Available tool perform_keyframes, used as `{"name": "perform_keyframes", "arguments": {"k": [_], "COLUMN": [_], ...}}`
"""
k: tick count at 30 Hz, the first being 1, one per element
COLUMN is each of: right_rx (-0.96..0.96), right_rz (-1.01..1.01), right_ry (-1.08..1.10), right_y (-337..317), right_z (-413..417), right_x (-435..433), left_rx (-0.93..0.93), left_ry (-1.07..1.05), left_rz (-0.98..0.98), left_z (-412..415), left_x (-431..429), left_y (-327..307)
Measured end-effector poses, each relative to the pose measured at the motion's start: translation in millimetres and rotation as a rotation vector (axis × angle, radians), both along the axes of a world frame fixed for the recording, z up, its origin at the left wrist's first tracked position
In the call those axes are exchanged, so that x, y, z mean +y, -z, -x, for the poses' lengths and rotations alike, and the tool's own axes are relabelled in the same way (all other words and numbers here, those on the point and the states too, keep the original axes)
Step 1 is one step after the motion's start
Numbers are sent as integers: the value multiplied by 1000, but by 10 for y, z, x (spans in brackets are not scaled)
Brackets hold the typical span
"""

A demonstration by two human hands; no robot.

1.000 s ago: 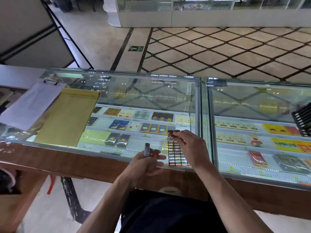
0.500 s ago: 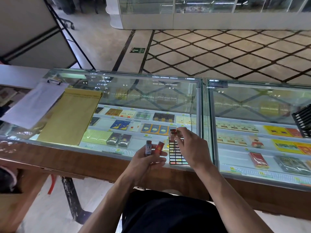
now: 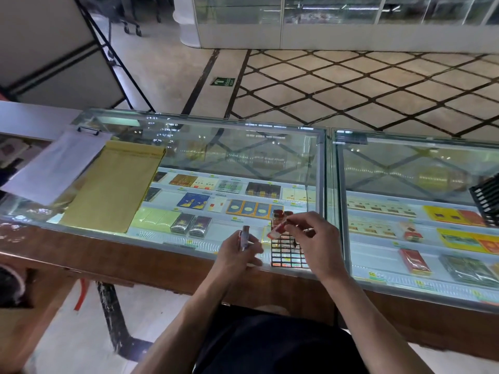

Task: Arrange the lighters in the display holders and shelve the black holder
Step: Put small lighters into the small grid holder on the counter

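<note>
Glass tops the table [image 3: 243, 157], and near our edge sits the gridded holder [image 3: 286, 255], a few lighters [image 3: 280, 214] standing in its far row. Our right hand [image 3: 316, 238] pinches a red lighter [image 3: 276, 230] tilted just above it; our left hand [image 3: 237, 256] grips a grey lighter [image 3: 245, 237] upright. Tilted so, the red one could miss its slot and skid across the glass. Only a green floor sign [image 3: 222, 81] shows a white arrow; its words and the price tags blur for us.

Both forearms rise from the lower frame toward its centre. The left hand [image 3: 239, 256] grips a patterned lighter [image 3: 245, 237] upright. The right hand [image 3: 317, 244] pinches a red lighter [image 3: 278, 229].
</note>
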State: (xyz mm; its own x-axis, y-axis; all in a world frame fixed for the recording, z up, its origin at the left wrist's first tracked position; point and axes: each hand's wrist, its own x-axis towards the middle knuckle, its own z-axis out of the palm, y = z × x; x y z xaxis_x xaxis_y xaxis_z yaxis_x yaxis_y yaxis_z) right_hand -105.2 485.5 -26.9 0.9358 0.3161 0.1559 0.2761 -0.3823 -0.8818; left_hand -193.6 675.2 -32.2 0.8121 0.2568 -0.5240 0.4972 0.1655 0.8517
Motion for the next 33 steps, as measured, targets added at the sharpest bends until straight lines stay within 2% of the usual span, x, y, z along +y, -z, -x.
{"name": "perform_keyframes", "arguments": {"k": [1,3,7,11,17,24,26,29,33], "right_rx": [-118,-268,-366,-415,-349,-425,-337,-10,154], "right_rz": [67,165,338,400,399,365,251,52,-41], "right_ry": [8,-11,-74,-55,-34,12,-10,-117,-153], "right_y": [13,63,192,208,231,131,57,-14,-8], "right_z": [-29,-61,-51,-78,-61,-16,34,92,136], "right_x": [-23,-34,35,73,120,101,101,143,133], "left_rx": [19,25,54,20,-50,-88,-117,-160,-169], "left_ry": [-8,-1,60,92,134,128,152,173,223], "left_rz": [-63,-64,20,192,197,146,120,133,147], "left_z": [-1,0,18,51,119,138,136,127,107], "left_x": [41,113,182,185,128,120,106,90,31], "left_y": [34,74,17,-54,-51,-57,-46,-32,-27]}}
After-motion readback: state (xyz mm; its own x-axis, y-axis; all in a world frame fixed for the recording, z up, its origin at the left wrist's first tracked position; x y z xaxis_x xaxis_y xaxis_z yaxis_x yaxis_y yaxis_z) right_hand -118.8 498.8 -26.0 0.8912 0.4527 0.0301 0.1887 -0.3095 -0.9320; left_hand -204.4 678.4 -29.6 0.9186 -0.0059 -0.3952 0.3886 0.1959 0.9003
